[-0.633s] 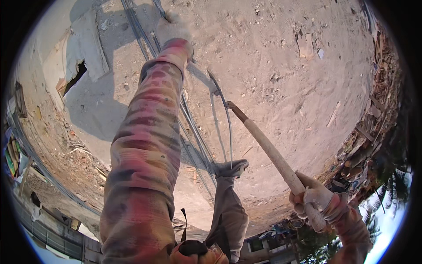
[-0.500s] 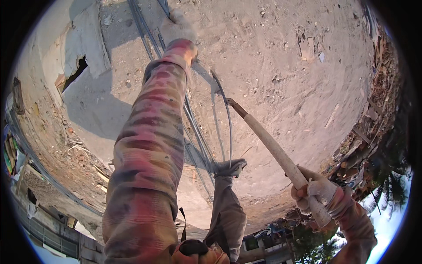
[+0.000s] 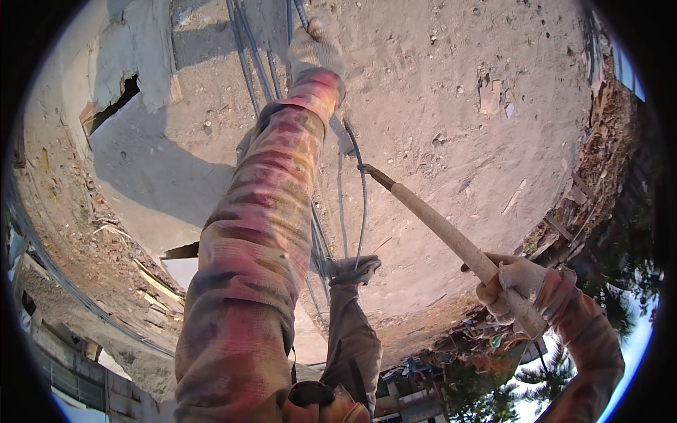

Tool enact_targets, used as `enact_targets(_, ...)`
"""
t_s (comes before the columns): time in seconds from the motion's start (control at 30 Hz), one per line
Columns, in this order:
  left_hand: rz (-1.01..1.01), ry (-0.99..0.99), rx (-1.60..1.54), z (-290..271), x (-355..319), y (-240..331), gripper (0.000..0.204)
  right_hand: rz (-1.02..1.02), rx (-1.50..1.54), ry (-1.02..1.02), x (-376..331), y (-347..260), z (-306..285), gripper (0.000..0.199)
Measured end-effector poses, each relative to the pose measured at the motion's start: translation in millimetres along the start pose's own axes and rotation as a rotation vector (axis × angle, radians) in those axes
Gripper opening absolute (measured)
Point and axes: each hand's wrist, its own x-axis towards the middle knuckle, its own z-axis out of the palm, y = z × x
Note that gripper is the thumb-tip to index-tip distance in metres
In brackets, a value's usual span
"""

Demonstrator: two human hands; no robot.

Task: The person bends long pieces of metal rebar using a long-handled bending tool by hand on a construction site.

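My left hand (image 3: 316, 48), in a pale knit glove, reaches far forward with its fingers closed round a ribbed steel bar (image 3: 301, 13). My right hand (image 3: 513, 282), also gloved, grips the lower end of a long wooden handle (image 3: 444, 229). This handle narrows to a brown metal head (image 3: 377, 174), whose tip touches a thin bent steel bar (image 3: 364, 201). The bent bar curves down towards my shoe (image 3: 356, 269). Several more steel bars (image 3: 254, 53) lie left of my left hand and run on beneath my sleeve.
Dusty, gritty ground (image 3: 437, 84) stretches around me. A broken pale slab with a dark hole (image 3: 116, 106) lies at the far left. Wood scraps and rubble (image 3: 592, 169) line the right edge; splintered wood (image 3: 159, 282) lies at the left.
My left hand has shifted to the right in the picture, still closed on the bar. My right hand sits slightly farther right and higher with the handle. The view has turned a little.
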Motion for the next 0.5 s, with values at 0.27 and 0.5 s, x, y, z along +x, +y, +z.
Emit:
enact_targets(0.27,0.034,0.066,0.295,10,-9,3,0.046,0.042,-0.151,0.087,-7,-22,-9,0.060)
enact_targets(0.5,0.003,0.053,0.494,10,-2,7,0.050,-0.061,-0.257,0.099,-5,-17,-15,0.061)
